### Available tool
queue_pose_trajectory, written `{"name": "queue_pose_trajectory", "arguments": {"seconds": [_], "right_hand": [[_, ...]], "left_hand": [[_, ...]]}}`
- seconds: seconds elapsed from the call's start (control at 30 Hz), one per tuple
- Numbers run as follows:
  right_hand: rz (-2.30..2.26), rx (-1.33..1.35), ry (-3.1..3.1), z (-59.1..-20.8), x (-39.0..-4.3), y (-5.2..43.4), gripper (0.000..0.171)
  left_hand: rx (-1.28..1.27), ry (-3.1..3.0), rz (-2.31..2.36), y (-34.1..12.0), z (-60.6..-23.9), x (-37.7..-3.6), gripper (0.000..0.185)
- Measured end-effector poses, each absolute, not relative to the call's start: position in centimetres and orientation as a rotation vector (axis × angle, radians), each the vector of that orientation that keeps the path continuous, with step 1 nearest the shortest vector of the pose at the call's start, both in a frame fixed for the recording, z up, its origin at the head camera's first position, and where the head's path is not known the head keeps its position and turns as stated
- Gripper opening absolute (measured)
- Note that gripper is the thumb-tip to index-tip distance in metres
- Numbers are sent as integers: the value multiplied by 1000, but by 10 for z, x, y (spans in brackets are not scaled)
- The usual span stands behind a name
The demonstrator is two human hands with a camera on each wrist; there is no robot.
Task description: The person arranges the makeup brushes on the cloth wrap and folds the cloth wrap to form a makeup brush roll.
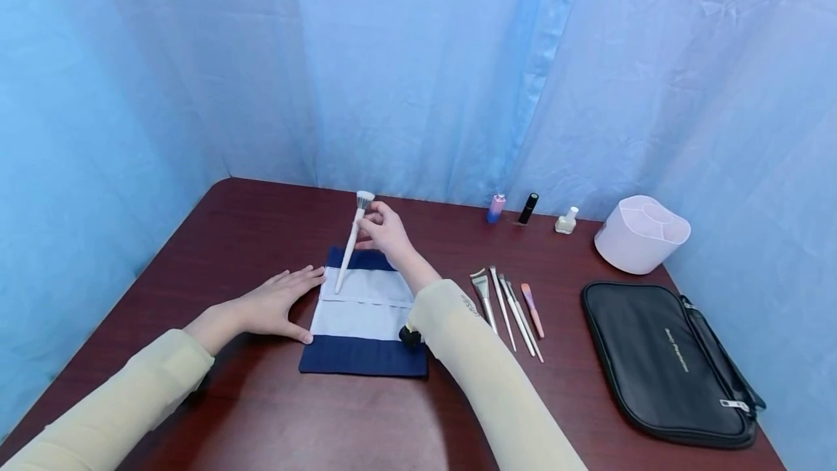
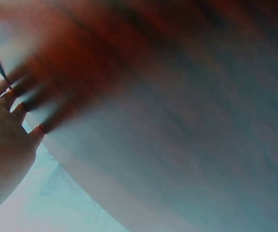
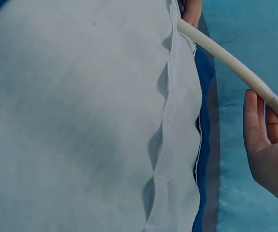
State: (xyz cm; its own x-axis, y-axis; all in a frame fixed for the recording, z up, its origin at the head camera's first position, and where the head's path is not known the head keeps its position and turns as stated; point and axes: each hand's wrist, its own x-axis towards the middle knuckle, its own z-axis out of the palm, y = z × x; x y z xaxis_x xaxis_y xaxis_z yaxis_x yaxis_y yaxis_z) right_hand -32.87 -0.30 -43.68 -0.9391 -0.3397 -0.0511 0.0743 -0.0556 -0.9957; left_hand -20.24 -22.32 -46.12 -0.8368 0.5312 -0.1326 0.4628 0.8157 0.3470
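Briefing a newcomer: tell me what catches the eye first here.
The right hand pinches a white brush near its bristle end, its handle tip at a pocket of the blue-and-white brush roll mid-table. The left hand lies flat at the roll's left edge. More brushes lie to the right.

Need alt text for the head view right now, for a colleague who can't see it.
The right hand pinches a white brush, handle tip at the brush roll, while the left hand presses its left edge. Four brushes and a black pouch lie to the right.
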Motion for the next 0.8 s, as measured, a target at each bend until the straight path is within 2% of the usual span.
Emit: {"name": "queue_pose_trajectory", "arguments": {"seconds": [0.2,0.43,0.67,0.8], "right_hand": [[-2007,-311,1952,-441,-326,-2,33],[-1906,-299,1935,-442,-318,-2,46],[-1770,-340,1912,-444,-314,0,30],[-1668,-333,1947,-445,-312,2,33]], "left_hand": [[753,2773,441,-224,-463,-203,113],[737,2768,432,-223,-463,-203,114],[753,2773,438,-223,-462,-203,113],[772,2778,437,-223,-463,-203,113]]}}
